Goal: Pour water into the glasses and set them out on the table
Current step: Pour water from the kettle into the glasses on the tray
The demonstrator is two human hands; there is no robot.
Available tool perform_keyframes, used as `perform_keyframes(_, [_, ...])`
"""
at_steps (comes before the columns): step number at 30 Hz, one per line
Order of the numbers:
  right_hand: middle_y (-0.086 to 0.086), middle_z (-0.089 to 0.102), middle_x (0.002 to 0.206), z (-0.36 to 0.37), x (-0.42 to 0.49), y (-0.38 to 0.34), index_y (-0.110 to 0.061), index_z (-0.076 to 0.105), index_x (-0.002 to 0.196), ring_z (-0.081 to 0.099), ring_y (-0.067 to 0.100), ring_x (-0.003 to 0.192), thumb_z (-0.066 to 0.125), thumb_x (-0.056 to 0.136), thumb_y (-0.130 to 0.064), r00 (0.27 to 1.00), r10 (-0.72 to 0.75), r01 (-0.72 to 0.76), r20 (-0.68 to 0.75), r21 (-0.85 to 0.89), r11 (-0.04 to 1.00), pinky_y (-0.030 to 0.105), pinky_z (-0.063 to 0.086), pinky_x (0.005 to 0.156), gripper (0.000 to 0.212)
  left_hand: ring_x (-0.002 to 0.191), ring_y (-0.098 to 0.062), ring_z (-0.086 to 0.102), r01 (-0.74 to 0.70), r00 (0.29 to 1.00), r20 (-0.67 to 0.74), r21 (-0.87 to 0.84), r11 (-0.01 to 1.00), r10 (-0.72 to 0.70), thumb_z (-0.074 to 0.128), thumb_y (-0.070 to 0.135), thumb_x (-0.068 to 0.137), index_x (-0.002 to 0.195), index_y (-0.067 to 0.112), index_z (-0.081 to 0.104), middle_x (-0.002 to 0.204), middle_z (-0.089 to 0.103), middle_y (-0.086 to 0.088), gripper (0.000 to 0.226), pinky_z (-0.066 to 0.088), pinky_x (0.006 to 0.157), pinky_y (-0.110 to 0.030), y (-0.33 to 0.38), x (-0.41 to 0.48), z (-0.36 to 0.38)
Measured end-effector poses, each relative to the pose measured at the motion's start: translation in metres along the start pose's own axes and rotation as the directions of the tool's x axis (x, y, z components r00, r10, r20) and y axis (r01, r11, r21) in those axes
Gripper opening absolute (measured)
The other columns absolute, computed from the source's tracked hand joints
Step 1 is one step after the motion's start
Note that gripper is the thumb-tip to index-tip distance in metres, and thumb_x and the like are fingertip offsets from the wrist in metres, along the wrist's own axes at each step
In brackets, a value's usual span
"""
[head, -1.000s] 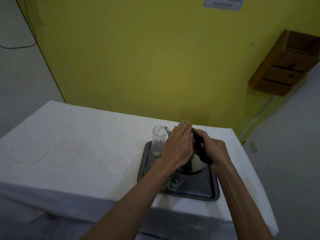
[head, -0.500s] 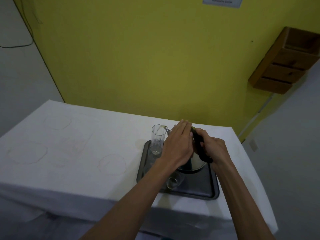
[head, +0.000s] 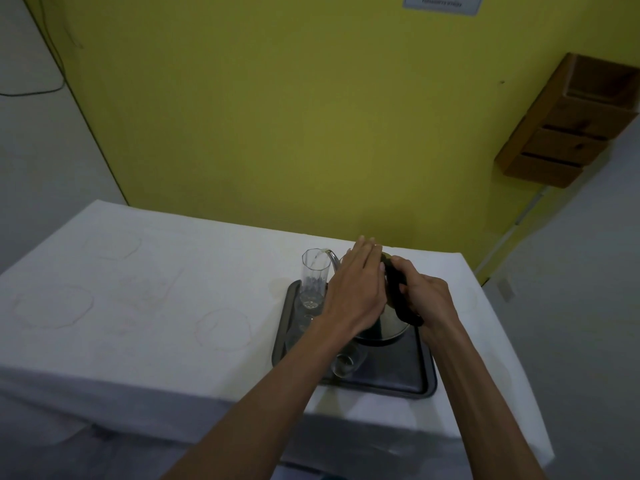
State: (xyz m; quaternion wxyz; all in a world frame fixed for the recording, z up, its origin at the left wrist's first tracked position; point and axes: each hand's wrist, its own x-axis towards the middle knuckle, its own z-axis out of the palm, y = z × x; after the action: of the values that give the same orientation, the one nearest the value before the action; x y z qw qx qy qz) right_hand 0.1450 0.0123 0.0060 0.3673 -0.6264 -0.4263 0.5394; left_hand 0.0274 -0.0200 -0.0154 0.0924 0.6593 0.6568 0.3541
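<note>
A metal kettle (head: 389, 325) is tilted left over a dark tray (head: 398, 372) on the white-clothed table (head: 156, 306). My right hand (head: 427, 299) grips its black handle. My left hand (head: 358, 289) lies flat on the kettle's lid, fingers together. Water runs from the thin spout into a tall clear glass (head: 313, 278) standing at the tray's far left corner; a little water sits at its bottom. A second glass (head: 346, 363) stands near the tray's front, partly hidden by my left forearm. Another glass base shows faintly behind my left wrist.
Faint ring outlines (head: 223, 329) mark the cloth left of the tray. A yellow wall rises right behind the table. A wooden shelf box (head: 568, 123) hangs on the wall at the right. The table's right edge runs close to the tray.
Both hands keep their hold and the kettle stays tilted. The stream still runs into the tall glass; the water level hardly differs.
</note>
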Motion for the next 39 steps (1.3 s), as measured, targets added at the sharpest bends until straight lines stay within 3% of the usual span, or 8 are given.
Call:
perform_keyframes(3, [0.013, 0.072, 0.077, -0.0006, 0.0002, 0.0001, 0.008, 0.072, 0.091, 0.064, 0.024, 0.069, 0.080, 0.068, -0.054, 1.000, 0.003, -0.003, -0.016, 0.009, 1.000, 0.035, 0.045, 0.066, 0.067, 0.150, -0.018, 0.009, 0.003, 1.000, 0.007, -0.015, 1.000, -0.002, 0.025, 0.022, 0.105, 0.148, 0.004, 0.029, 0.159, 0.025, -0.008, 0.047, 0.009, 0.122, -0.032, 0.0011, 0.0009, 0.0005])
perform_keyframes(8, [0.010, 0.066, 0.074, -0.0019, -0.0038, -0.0038, -0.008, 0.071, 0.083, 0.059, 0.022, 0.065, 0.079, 0.075, -0.050, 1.000, -0.006, 0.006, 0.013, 0.012, 1.000, 0.033, 0.041, 0.064, 0.043, 0.150, -0.018, 0.009, -0.002, 1.000, 0.003, -0.033, 0.999, 0.002, 0.026, 0.021, 0.104, 0.147, 0.003, 0.030, 0.158, 0.026, -0.009, 0.047, 0.011, 0.121, -0.033, 0.0019, 0.0033, 0.0008])
perform_keyframes(11, [0.010, 0.066, 0.074, -0.0017, -0.0051, -0.0060, -0.009, 0.071, 0.085, 0.058, 0.021, 0.067, 0.078, 0.078, -0.048, 1.000, -0.015, 0.015, 0.007, 0.007, 1.000, 0.033, 0.041, 0.064, 0.040, 0.150, -0.018, 0.009, -0.008, 1.000, -0.006, -0.036, 0.999, 0.008, 0.026, 0.021, 0.104, 0.147, 0.002, 0.031, 0.158, 0.027, -0.010, 0.047, 0.012, 0.121, -0.032, 0.0030, 0.0035, 0.0013])
perform_keyframes(23, [0.013, 0.067, 0.075, -0.0019, -0.0024, -0.0044, -0.006, 0.073, 0.085, 0.060, 0.023, 0.069, 0.079, 0.073, -0.053, 1.000, -0.004, 0.004, 0.008, -0.014, 1.000, 0.035, 0.042, 0.065, 0.049, 0.150, -0.021, 0.011, 0.000, 1.000, -0.012, -0.020, 1.000, 0.000, 0.026, 0.022, 0.104, 0.147, 0.002, 0.030, 0.157, 0.028, -0.012, 0.047, 0.011, 0.121, -0.032, 0.0012, 0.0027, 0.0041])
perform_keyframes(29, [0.012, 0.067, 0.077, -0.0024, -0.0005, -0.0023, 0.013, 0.069, 0.095, 0.060, 0.022, 0.071, 0.079, 0.071, -0.053, 1.000, -0.005, 0.005, -0.001, -0.003, 1.000, 0.035, 0.042, 0.066, 0.070, 0.150, -0.020, 0.010, 0.005, 1.000, -0.007, -0.016, 1.000, -0.005, 0.025, 0.023, 0.105, 0.147, 0.003, 0.029, 0.158, 0.027, -0.011, 0.047, 0.009, 0.121, -0.031, 0.0016, 0.0024, 0.0043])
perform_keyframes(39, [0.018, 0.069, 0.080, -0.0032, -0.0018, -0.0032, 0.012, 0.069, 0.100, 0.061, 0.024, 0.073, 0.079, 0.072, -0.052, 1.000, -0.004, 0.005, 0.006, -0.014, 1.000, 0.036, 0.044, 0.066, 0.071, 0.150, -0.021, 0.011, 0.012, 1.000, -0.007, -0.034, 0.999, -0.013, 0.026, 0.022, 0.104, 0.147, 0.002, 0.031, 0.157, 0.028, -0.012, 0.047, 0.011, 0.121, -0.033, 0.0032, 0.0006, 0.0037])
